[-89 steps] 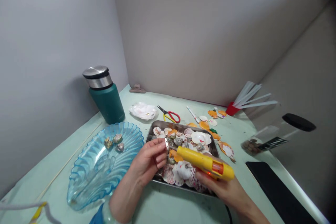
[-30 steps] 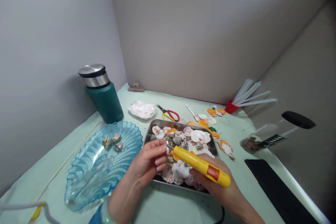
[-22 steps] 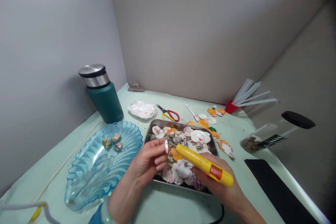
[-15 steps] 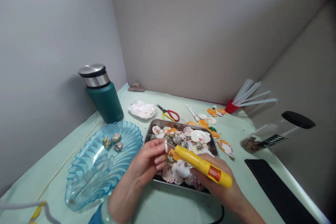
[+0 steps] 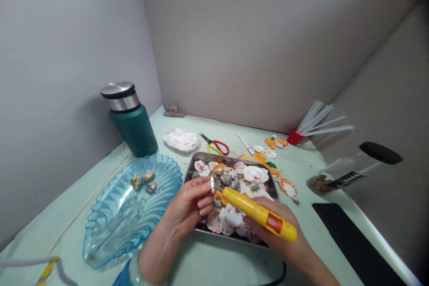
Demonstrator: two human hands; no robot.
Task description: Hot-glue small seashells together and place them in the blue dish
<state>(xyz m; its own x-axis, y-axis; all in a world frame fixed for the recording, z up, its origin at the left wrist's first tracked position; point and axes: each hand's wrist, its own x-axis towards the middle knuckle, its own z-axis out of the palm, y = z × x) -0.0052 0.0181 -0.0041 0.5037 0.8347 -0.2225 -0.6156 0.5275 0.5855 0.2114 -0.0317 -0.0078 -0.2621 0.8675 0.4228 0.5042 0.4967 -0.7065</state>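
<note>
L hand point(image 5: 191, 204) pinching sm. white pc. point(image 5: 212, 185) (shell?), prob. angled to face nozzle point(image 5: 219, 189) of yellow glue gun point(image 5: 252, 208) clasped in R hand point(image 5: 284, 237) over metal tray point(image 5: 208, 157).

Yellow glue gun point(image 5: 259, 213) in right hand point(image 5: 279, 243) now tilts more than 3 s ago, rear end dropped toward near side; its small red glow, seen then and at 0.7 s ago, is out of sight. White piece point(image 5: 212, 184) at left hand point(image 5: 189, 208) fingertips, mostly hidden 1 s ago, shows again. Black cable point(image 5: 284, 270) has swung left at near side.
</note>
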